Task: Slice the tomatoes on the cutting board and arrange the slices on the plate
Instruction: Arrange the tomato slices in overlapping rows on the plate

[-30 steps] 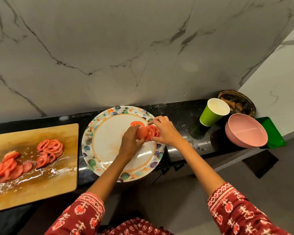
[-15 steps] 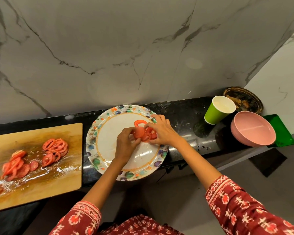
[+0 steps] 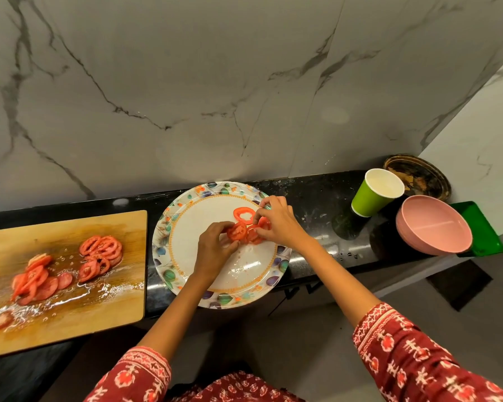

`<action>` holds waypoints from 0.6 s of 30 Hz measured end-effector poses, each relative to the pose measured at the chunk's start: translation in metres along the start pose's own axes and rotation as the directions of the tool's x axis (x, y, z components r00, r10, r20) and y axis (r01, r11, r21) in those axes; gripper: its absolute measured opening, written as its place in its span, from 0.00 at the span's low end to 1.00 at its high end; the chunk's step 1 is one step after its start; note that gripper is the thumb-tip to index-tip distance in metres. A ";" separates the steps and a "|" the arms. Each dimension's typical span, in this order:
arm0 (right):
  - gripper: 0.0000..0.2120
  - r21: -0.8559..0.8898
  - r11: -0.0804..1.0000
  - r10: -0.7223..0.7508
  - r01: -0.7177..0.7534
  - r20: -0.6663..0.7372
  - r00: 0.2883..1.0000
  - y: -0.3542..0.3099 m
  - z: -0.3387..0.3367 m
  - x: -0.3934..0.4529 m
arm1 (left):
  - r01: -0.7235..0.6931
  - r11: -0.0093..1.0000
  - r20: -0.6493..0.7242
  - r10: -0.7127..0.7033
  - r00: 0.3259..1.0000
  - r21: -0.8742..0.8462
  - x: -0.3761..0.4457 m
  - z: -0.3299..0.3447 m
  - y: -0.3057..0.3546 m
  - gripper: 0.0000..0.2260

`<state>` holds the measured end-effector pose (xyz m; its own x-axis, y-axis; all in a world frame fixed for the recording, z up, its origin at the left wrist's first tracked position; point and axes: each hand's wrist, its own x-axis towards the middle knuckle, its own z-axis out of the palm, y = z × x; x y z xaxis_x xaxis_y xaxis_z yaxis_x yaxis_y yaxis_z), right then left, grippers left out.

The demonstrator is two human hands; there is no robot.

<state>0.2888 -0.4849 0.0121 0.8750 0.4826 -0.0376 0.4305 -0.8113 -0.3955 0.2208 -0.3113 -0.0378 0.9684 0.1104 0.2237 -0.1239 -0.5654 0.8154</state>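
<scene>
A round white plate [image 3: 186,227] with a floral rim lies on the black counter. One tomato ring [image 3: 243,215] lies flat on it near the far right. My left hand [image 3: 215,245] holds a small stack of tomato slices [image 3: 237,232] over the plate's middle. My right hand [image 3: 279,220] pinches slices [image 3: 259,230] at the right end of that stack. To the left, a wet wooden cutting board [image 3: 70,320] carries two heaps of cut slices [image 3: 100,253] and an end piece [image 3: 3,319].
A green paper cup [image 3: 373,192], a pink bowl [image 3: 433,224] on a green tray [image 3: 482,227] and a dark round dish [image 3: 418,177] stand at the counter's right end. A marble wall rises behind. The counter's front edge runs just below the plate.
Both hands with the stack have drifted slightly left and nearer on the plate. The slices between them are now fanned further apart. The ring on the plate has stayed put.
</scene>
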 end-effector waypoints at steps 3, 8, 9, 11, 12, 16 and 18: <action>0.07 0.072 0.994 0.085 -0.088 0.041 0.996 0.004 -0.015 0.002 | 0.011 1.000 0.014 -0.011 1.000 -0.015 0.000 0.003 0.004 0.17; 0.06 0.013 0.993 0.119 -0.119 0.033 0.992 0.009 -0.021 0.003 | 0.038 0.999 0.080 -0.037 0.996 -0.007 0.001 0.016 0.011 0.18; 0.06 0.006 0.994 0.112 -0.112 0.029 0.993 0.009 -0.018 0.003 | 0.046 0.999 0.090 -0.045 0.995 -0.002 0.000 0.019 0.013 0.19; 0.08 0.031 0.994 0.107 -0.107 -0.012 0.994 0.009 -0.016 0.002 | 0.057 0.998 0.100 -0.057 0.993 0.008 0.000 0.024 0.019 0.19; 0.08 0.067 0.991 0.118 -0.114 -0.054 0.992 0.010 -0.016 0.001 | 0.059 0.998 0.100 -0.060 0.993 0.009 0.001 0.025 0.022 0.19; 0.15 0.142 0.980 0.146 -0.138 -0.041 0.988 0.020 -0.024 -0.007 | 0.073 0.997 0.083 -0.073 0.994 0.000 0.002 0.031 0.030 0.18; 0.19 0.117 0.985 0.112 -0.124 0.101 0.989 0.025 -0.028 -0.011 | 0.077 0.997 0.084 -0.077 0.993 0.010 0.003 0.033 0.031 0.18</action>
<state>0.2957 -0.5197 0.0285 0.8910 0.4193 -0.1741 0.2902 -0.8208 -0.4921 0.2269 -0.3556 -0.0297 0.9898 0.0848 0.1146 -0.0473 -0.5633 0.8249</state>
